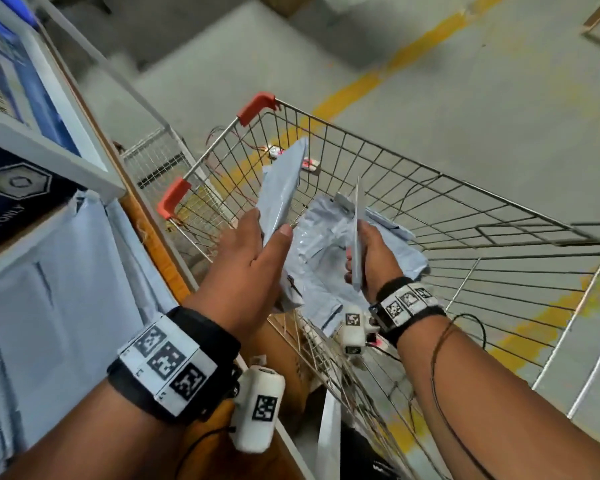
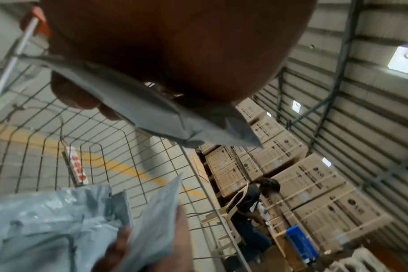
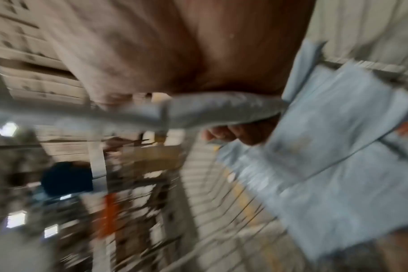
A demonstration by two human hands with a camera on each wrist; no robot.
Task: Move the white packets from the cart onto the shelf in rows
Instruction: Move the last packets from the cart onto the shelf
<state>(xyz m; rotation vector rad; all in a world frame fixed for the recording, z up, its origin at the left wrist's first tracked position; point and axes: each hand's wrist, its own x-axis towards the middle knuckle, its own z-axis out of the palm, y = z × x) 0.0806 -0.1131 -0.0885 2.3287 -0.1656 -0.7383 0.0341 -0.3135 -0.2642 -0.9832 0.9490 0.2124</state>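
Over the cart, the left hand gripped one white packet; the right hand pinched another packet edge-on. More packets lay in the cart beside the shelf.

yellow floor line, stacked cardboard boxes, blue bin

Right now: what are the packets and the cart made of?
Packets, such as the one in the left hand: likely thin plastic film, pale grey-white, slight sheen, creased and limp. Cart: bare metal wire mesh, silvery, with orange-red corner caps, probably plastic.
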